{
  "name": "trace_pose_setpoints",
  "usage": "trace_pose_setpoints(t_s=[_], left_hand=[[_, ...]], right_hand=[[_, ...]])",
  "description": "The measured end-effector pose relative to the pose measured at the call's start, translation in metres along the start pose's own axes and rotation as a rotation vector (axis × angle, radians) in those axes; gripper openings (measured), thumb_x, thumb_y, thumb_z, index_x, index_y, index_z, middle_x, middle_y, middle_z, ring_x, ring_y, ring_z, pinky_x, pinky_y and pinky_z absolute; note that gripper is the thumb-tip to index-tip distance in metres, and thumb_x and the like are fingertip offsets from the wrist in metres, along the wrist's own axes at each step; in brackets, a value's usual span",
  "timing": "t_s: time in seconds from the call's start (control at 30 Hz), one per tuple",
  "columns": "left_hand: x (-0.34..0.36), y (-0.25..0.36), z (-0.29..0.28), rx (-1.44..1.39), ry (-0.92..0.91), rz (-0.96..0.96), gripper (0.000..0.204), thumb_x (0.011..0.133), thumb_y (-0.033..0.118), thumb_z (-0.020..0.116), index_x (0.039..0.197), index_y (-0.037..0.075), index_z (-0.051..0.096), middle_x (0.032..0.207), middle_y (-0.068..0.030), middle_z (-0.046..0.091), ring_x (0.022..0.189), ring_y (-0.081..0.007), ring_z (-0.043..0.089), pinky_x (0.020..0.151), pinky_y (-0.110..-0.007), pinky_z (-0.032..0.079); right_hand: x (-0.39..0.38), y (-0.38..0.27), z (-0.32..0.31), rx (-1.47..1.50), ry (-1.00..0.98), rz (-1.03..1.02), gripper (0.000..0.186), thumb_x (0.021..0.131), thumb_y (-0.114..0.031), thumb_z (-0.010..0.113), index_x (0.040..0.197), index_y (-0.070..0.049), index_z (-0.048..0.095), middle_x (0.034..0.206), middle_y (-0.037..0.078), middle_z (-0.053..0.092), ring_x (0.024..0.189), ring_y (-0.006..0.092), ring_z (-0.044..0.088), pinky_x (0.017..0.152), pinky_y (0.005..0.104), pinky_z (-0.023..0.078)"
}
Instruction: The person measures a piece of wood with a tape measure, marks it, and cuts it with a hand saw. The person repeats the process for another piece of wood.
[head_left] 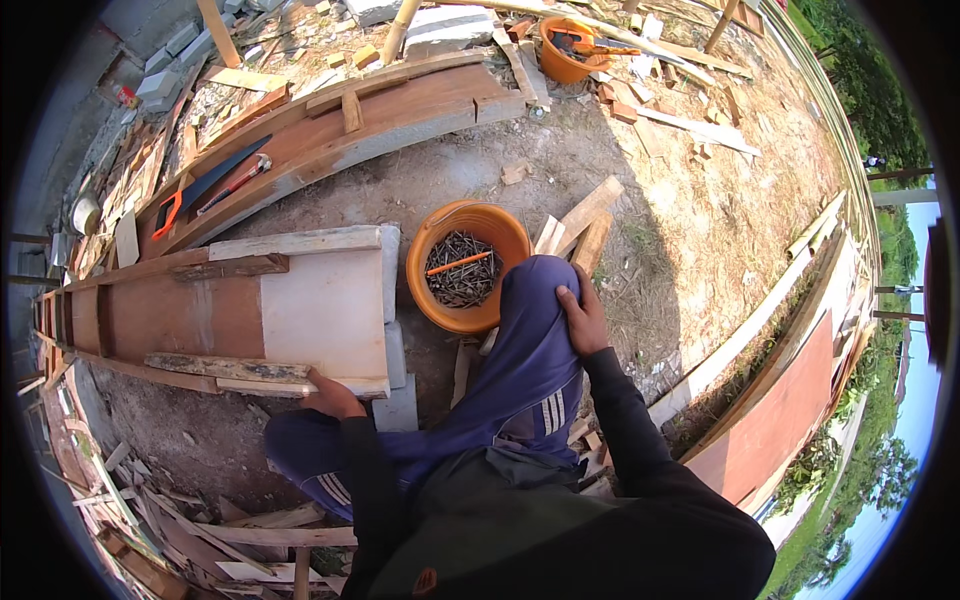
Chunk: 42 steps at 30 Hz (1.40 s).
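Note:
My left hand [333, 394] is closed round the right end of a weathered wooden strip [230, 368], which lies along the near side rail of a long wooden trough-like form [150, 320]. A pale panel [325, 305] lines the form's right end. My right hand [585, 312] rests on my raised knee, holding nothing, with its thumb apart from the fingers. Between the form and that knee stands an orange bucket [420, 285] with many nails [465, 285] in it. An orange pencil-like stick [460, 263] lies across the nails.
A handsaw [215, 183] and a hammer [235, 183] lie on a second wooden form [400, 110] farther off. Another orange bucket [565, 68] stands at the back. Loose planks [585, 220] lie beside my knee, and a panelled form [780, 410] is at the right.

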<state>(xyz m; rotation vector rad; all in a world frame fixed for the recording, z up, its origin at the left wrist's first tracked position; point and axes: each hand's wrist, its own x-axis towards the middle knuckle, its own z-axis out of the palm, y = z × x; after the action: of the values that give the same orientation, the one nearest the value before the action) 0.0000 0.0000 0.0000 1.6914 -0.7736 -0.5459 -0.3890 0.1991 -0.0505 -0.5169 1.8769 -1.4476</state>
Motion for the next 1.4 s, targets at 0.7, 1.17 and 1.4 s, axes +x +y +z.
trace_pose_setpoints(t_s=[0.7,1.17,1.4], left_hand=[[-0.173,-0.102,0.041,0.076,-0.209,-0.351,0.075,0.098,0.037,0.067,0.133,-0.014,0.025,0.132,-0.0363,0.050,0.115,-0.0409,0.065,0.091,-0.047,0.063],[-0.163,-0.103,0.038,0.061,-0.230,-0.312,0.074,0.101,0.033,0.067,0.132,-0.017,0.022,0.135,-0.0412,0.044,0.124,-0.0437,0.058,0.100,-0.046,0.058],[-0.165,-0.111,0.039,0.164,-0.231,-0.268,0.084,0.096,0.044,0.070,0.125,-0.022,0.026,0.123,-0.0427,0.046,0.115,-0.0526,0.059,0.093,-0.054,0.057]], right_hand=[[0.055,0.097,-0.285,-0.834,0.204,-0.244,0.036,0.095,-0.034,0.065,0.111,-0.004,0.077,0.101,0.020,0.076,0.098,0.0361,0.074,0.086,0.0433,0.056],[-0.201,0.169,-0.220,-0.758,0.166,0.719,0.039,0.090,-0.036,0.070,0.114,-0.007,0.077,0.108,0.022,0.075,0.103,0.0385,0.072,0.091,0.0460,0.056],[-0.228,0.148,-0.214,-0.830,0.256,0.658,0.039,0.090,-0.037,0.070,0.114,-0.007,0.077,0.108,0.022,0.075,0.104,0.0387,0.072,0.092,0.0462,0.056]])
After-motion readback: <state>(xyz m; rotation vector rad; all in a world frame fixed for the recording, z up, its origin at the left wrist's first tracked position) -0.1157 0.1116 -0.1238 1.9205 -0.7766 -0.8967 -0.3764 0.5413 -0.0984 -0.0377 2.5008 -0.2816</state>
